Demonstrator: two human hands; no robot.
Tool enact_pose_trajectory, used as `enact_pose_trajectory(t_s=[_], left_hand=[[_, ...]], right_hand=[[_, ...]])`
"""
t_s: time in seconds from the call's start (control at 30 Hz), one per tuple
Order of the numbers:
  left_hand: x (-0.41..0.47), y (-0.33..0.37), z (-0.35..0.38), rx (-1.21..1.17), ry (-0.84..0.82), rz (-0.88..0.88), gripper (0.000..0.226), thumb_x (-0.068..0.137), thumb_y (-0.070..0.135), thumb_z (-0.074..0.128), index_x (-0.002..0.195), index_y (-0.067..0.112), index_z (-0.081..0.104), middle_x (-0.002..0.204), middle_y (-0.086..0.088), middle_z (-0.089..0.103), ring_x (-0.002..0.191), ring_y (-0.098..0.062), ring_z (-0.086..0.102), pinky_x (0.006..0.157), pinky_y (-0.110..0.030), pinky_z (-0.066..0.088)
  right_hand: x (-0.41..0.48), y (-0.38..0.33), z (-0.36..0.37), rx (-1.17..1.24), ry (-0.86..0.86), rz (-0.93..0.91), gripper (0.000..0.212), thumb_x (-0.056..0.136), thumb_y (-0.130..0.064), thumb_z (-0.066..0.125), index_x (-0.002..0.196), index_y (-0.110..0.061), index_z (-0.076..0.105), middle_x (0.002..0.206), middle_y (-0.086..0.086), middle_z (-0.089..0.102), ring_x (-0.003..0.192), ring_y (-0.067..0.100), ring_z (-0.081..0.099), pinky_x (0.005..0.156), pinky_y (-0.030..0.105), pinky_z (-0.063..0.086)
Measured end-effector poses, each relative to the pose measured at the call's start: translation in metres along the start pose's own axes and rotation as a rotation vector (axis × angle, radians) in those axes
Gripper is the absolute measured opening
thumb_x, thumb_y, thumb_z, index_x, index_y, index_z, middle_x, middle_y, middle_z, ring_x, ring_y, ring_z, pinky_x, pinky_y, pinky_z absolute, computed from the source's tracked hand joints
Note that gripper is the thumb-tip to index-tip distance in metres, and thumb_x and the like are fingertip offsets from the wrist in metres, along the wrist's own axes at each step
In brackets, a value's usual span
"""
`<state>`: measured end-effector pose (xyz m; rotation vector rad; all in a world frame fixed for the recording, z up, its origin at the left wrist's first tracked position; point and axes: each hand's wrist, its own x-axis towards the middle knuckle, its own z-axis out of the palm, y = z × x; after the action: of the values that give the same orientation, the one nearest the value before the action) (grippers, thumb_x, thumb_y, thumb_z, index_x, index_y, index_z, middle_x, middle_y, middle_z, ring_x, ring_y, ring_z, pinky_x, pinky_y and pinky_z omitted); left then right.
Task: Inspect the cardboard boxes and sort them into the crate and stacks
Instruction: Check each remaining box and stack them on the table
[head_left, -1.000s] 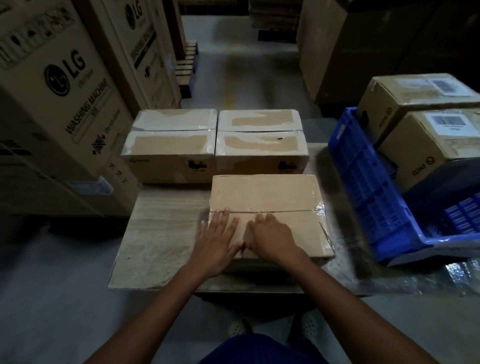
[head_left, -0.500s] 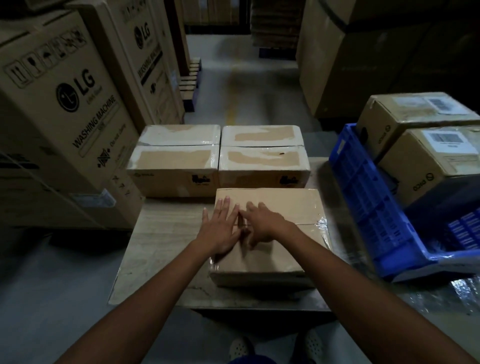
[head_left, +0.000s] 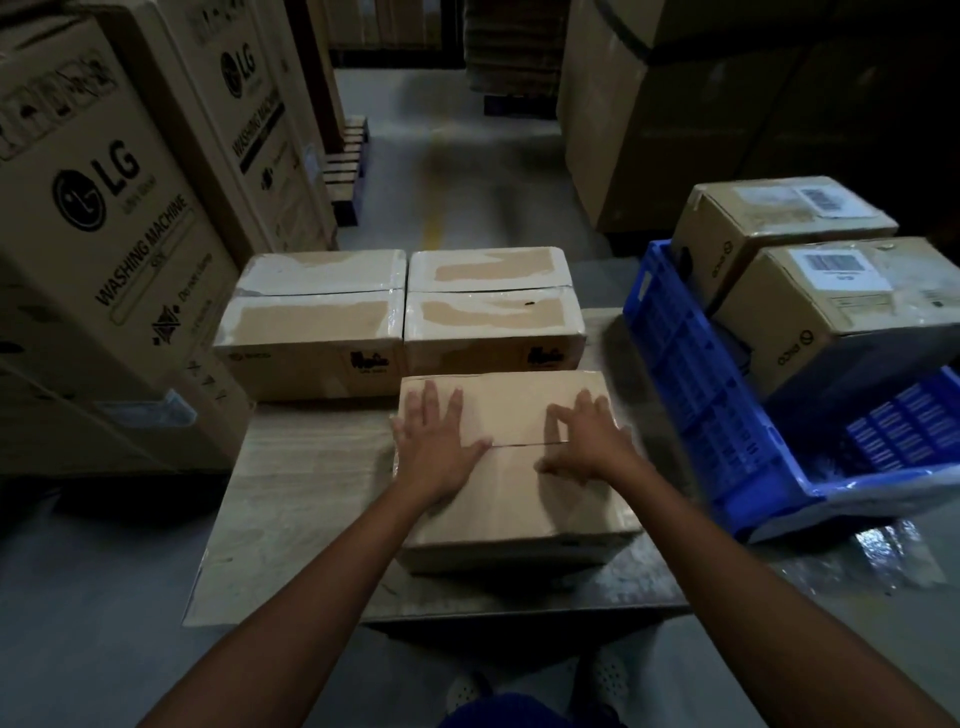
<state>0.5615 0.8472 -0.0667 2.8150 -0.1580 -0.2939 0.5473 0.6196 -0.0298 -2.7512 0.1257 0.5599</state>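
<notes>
**Warehouse desk (head_left: 306, 467): both grips flat on the near box (head_left: 519, 499)**

Dim grey floor (head_left: 441, 182) runs back between tall LG cartons (head_left: 104, 234) on the left and big plain cartons (head_left: 649, 130) on the right. The near box lies flat in the middle of the desk, a seam running across its top. Its far edge is just in front of two back boxes (head_left: 311, 332) that stand side by side, touching. The left grip (head_left: 436, 447) rests palm down on the box's left half, fingers straight and spread, thumb tip at the seam. The right grip (head_left: 587, 441) rests on the right half, fingers spread and slightly bent, tips on the far flap. Neither pinches anything. The blue crate (head_left: 691, 395) sits just right of the near box and holds two labelled boxes (head_left: 841, 306), one behind the other.
</notes>
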Motion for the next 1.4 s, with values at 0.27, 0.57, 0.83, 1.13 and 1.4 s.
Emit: enact_pose_trajectory(t_s=[0.27,0.57,0.83,1.13,1.4], left_hand=[[0.018,-0.015,-0.04,-1.172,0.166,-0.483,0.071,0.092,0.032,0.067,0.152,0.015,0.033,0.148,-0.007,0.048,0.127,-0.028,0.052,0.108,-0.044,0.044],[0.016,-0.005,-0.083,-1.142,0.497,-0.464,0.047,0.097,0.048,0.056,0.129,0.013,0.055,0.115,-0.004,0.059,0.104,-0.023,0.056,0.086,-0.035,0.046],[-0.018,-0.024,-0.054,-0.965,0.556,-0.35,0.029,0.099,0.031,0.058,0.122,0.014,0.051,0.126,-0.011,0.052,0.109,-0.025,0.058,0.079,-0.033,0.051],[-0.067,-0.039,-0.032,-0.887,0.459,-0.228,0.042,0.1,0.031,0.056,0.138,0.019,0.041,0.137,-0.009,0.047,0.118,-0.019,0.054,0.08,-0.023,0.049],[-0.05,-0.038,-0.074,-0.192,0.468,0.243,0.053,0.097,0.042,0.05,0.141,0.013,0.049,0.155,-0.014,0.037,0.147,-0.029,0.027,0.117,-0.048,0.031]], right_hand=[[-0.012,0.002,0.003,0.701,0.384,0.29,0.051,0.092,-0.036,0.068,0.136,-0.016,0.05,0.131,0.01,0.06,0.115,0.029,0.06,0.095,0.05,0.053],[-0.02,-0.005,-0.029,0.884,0.604,0.344,0.057,0.095,-0.059,0.055,0.14,-0.024,0.047,0.134,0.005,0.048,0.111,0.025,0.057,0.091,0.046,0.051],[-0.035,-0.002,-0.011,0.884,0.57,0.403,0.053,0.093,-0.065,0.052,0.111,-0.015,0.051,0.105,0.006,0.061,0.092,0.023,0.063,0.086,0.051,0.056],[-0.064,0.008,0.018,0.935,0.553,0.383,0.041,0.096,-0.049,0.059,0.123,-0.018,0.053,0.121,0.007,0.059,0.104,0.022,0.059,0.088,0.045,0.053],[-0.064,-0.058,-0.012,0.26,0.741,-0.247,0.035,0.091,-0.03,0.07,0.122,-0.015,0.066,0.131,0.008,0.054,0.114,0.022,0.055,0.085,0.036,0.052]])
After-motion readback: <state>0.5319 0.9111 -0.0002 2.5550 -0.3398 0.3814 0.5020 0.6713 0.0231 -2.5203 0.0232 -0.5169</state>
